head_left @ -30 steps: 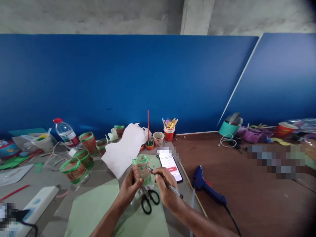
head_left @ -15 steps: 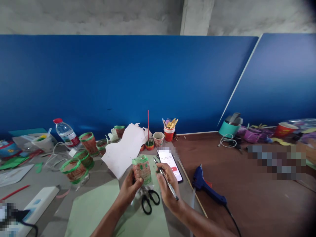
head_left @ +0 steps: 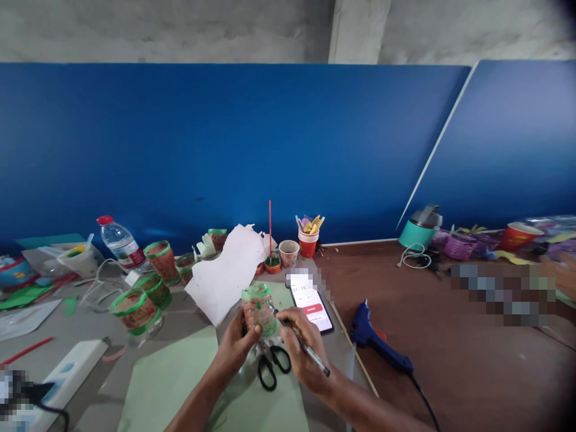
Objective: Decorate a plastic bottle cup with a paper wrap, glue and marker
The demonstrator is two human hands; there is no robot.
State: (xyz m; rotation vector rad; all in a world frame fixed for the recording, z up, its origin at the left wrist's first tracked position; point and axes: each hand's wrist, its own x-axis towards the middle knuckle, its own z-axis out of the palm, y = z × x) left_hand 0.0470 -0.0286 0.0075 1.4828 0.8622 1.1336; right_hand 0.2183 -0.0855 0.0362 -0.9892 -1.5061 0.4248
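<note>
My left hand [head_left: 238,339] is closed round the left side of a small cup [head_left: 260,309] painted reddish brown and green, with a bumpy green rim. In my right hand [head_left: 306,348] is a pen [head_left: 310,354], gripped between thumb and fingers. Its tip is at the right side of the cup; whether it touches the surface I cannot tell. Just below the cup lie scissors [head_left: 272,367] with black handles, their blades partly hidden. They rest on pale green paper [head_left: 180,384].
Beyond my right hand lies a phone [head_left: 312,309]. A blue glue gun [head_left: 378,342] sits to the right, beside a thin wooden stick [head_left: 360,360]. Several painted cups [head_left: 135,309], a water bottle [head_left: 121,243] and torn white paper [head_left: 229,270] stand at the left and back. A power strip [head_left: 67,378] is front left.
My right hand has moved slightly left, bringing the pen tip from beside the cup to its right side. My left hand and the cup have hardly moved.
</note>
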